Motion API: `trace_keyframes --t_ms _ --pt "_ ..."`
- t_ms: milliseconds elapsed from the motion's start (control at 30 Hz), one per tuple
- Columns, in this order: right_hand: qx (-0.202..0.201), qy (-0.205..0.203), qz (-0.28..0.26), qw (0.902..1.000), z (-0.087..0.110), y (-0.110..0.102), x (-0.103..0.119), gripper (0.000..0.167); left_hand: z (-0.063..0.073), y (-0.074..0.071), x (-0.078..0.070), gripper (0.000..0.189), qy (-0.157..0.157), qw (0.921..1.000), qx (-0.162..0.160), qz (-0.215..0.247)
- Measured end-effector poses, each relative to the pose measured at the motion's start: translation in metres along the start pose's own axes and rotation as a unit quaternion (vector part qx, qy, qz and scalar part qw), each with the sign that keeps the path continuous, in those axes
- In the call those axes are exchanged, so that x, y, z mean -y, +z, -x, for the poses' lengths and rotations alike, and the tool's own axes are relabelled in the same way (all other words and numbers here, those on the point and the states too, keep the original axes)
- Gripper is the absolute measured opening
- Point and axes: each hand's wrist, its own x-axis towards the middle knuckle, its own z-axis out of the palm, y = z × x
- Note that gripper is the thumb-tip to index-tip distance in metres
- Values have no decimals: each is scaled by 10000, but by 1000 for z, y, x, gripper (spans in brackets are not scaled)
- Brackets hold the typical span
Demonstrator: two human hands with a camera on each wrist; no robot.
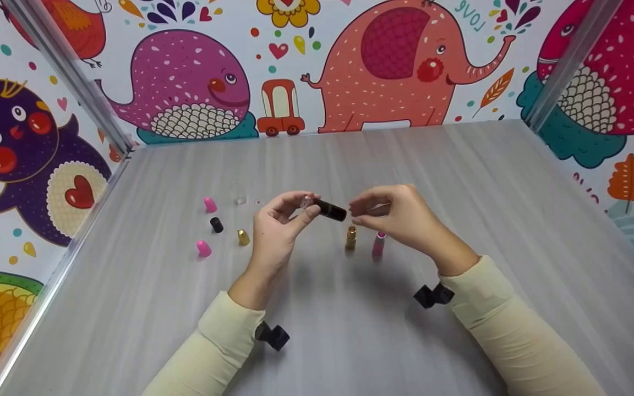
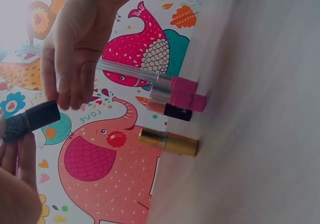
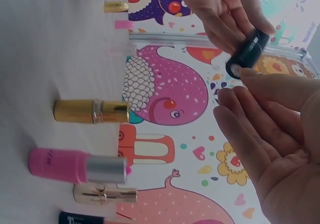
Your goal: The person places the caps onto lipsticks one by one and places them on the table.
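In the head view my left hand (image 1: 275, 225) pinches a black lipstick tube (image 1: 331, 210) above the table, between thumb and fingers. My right hand (image 1: 397, 212) is at the tube's far end, with thumb and fingers bent loosely and fingertips right by that end. Below the right hand, a gold lipstick (image 1: 351, 239) and a pink lipstick (image 1: 378, 246) stand upright without caps. More lipsticks show in the right wrist view: a pale gold one (image 3: 105, 194) and a black one (image 3: 80, 218), both hidden by the right hand in the head view.
Left of my hands several lipstick caps stand on the table: two pink caps (image 1: 210, 205) (image 1: 203, 248), a black cap (image 1: 217, 224), a gold cap (image 1: 243, 237) and a clear one (image 1: 240, 200). Patterned panels with metal edge strips (image 1: 69, 71) border the table at the back and sides.
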Motion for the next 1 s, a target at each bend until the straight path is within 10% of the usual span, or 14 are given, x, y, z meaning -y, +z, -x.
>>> trace_keyframes --t_ms 1000 --pt "-979 764 595 9905 3 -59 -11 24 -28 -49 -44 18 784 9886 -1284 94"
